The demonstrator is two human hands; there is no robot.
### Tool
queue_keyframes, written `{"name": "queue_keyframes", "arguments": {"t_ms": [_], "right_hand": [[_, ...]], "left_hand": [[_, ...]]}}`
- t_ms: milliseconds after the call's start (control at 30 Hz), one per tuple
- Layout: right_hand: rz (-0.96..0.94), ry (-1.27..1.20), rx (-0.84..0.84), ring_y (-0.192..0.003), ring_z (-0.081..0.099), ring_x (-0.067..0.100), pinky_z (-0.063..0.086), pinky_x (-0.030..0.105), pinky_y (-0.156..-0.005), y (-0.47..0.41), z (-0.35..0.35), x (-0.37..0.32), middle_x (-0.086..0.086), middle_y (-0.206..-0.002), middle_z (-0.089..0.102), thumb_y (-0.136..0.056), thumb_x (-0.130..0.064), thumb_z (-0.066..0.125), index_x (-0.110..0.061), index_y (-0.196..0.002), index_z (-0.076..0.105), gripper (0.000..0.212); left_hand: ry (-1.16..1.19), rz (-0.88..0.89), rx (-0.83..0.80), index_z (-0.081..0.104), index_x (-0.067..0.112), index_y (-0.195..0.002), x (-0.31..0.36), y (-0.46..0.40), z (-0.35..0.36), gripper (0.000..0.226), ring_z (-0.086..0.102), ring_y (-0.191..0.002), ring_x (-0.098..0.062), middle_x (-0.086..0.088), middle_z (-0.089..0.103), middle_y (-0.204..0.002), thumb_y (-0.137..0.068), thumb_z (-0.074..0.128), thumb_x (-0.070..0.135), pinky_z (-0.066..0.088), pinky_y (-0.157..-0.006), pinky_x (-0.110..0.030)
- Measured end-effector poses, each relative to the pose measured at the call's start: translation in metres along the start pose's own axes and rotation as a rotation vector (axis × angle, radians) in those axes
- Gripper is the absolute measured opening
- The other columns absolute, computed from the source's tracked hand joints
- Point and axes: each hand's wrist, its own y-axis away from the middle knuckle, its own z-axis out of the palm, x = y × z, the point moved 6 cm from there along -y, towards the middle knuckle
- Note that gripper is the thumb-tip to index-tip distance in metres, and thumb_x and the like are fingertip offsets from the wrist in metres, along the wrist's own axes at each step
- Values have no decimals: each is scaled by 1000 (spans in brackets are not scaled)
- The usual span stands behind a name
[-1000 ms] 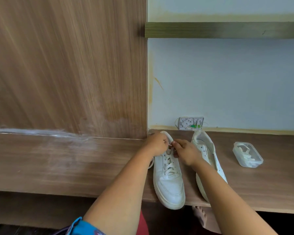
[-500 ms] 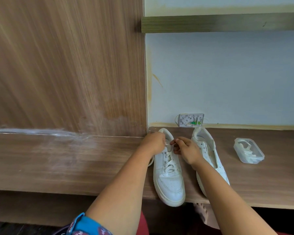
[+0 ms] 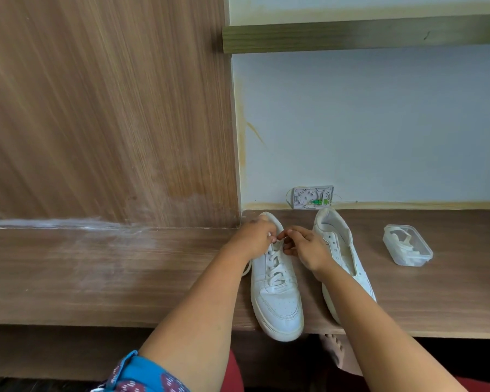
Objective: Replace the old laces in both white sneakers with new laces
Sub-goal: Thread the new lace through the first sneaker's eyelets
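Two white sneakers stand toes toward me on a wooden shelf. The left sneaker carries a white lace through its eyelets. My left hand and my right hand meet over its top eyelets, each pinching the lace with curled fingers. A loop of lace hangs out beside my left wrist. The right sneaker shows bare eyelets and no lace; my right forearm covers its front half.
A clear lidded plastic box with white laces inside sits on the shelf to the right. A small white wall plate is mounted behind the shoes. A wood panel rises at the left. A bare foot shows below the shelf edge.
Both hands stay at the top of the left sneaker; my right fingers have shifted slightly on the lace. The camera has tilted a little, so the scene sits lower than before.
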Motion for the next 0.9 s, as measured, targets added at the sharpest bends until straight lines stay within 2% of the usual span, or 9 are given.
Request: {"name": "queue_keyframes", "arguments": {"t_ms": [67, 167, 267, 367, 433, 533, 633, 767, 900], "right_hand": [[-3, 13, 2, -71, 64, 18, 57, 47, -84, 0, 0, 1, 2, -74, 69, -95, -22, 46, -21, -77, 74, 34], [-23, 35, 5, -72, 65, 18, 56, 49, -84, -1, 0, 2, 0, -74, 69, -95, -24, 46, -23, -76, 73, 33], [-67, 60, 25, -74, 66, 18, 56, 48, -83, 0, 0, 2, 2, -76, 70, -96, -22, 46, -24, -79, 72, 32], [-81, 58, 65, -76, 69, 15, 55, 46, -85, 1, -3, 5, 0, -79, 71, -94, -18, 50, -26, -103, 65, 20], [-90, 101, 83, -79, 70, 15, 55, 41, -86, 2, -7, 7, -1, -82, 71, -92, -17, 55, -31, -114, 56, 27], [-114, 172, 100, -82, 69, 14, 53, 29, -81, 9, -10, 4, -3, -85, 71, -86, -14, 68, -34, -112, 56, 35], [-120, 135, 113, -79, 68, 8, 50, 16, -77, 13, -8, 5, -6, -84, 72, -79, -8, 76, -28, -108, 59, 39], [-122, 120, 160, -66, 62, -4, 46, 8, -67, 16, -5, 3, -5, -79, 71, -77, -5, 77, -21, -102, 62, 33], [-146, 132, 200, -66, 62, 2, 47, 13, -67, 16, -8, -1, -4, -73, 71, -78, -7, 75, -24, -95, 62, 27]], "left_hand": [[-24, 12, 10, 60, 12, -86, 2, -1, -1, 10, 53, -84, -22, -3, 50, -98, -93, 54, 16, 43, -63, -30], [-98, 42, 13, 63, 8, -88, 6, -3, -2, 12, 50, -86, -20, -3, 51, -100, -91, 54, 16, 37, -61, -28], [-110, 69, 43, 66, 10, -90, 7, -2, -4, 14, 53, -91, -21, -1, 51, -99, -94, 55, 16, 40, -68, -27], [20, 14, 27, 68, 14, -91, 0, -1, 3, 14, 55, -94, -22, 4, 47, -97, -95, 54, 17, 48, -81, -34], [129, -42, 26, 69, 14, -91, -8, -1, 10, 13, 55, -94, -21, 3, 48, -98, -95, 57, 20, 48, -86, -38], [280, -96, 42, 71, 13, -94, -13, 1, 13, 11, 52, -92, -15, 2, 47, -101, -94, 61, 19, 46, -87, -33], [381, -111, 30, 72, 10, -95, -13, 1, 15, 9, 50, -95, -13, 0, 47, -103, -92, 64, 14, 41, -82, -23], [509, -138, 25, 72, 13, -85, -15, 5, 18, 8, 53, -96, -13, 0, 54, -102, -90, 66, 11, 39, -81, -21], [480, -93, -42, 72, 14, -84, -12, 5, 14, 11, 54, -90, -8, 7, 61, -89, -92, 64, 11, 42, -83, -24]]}}
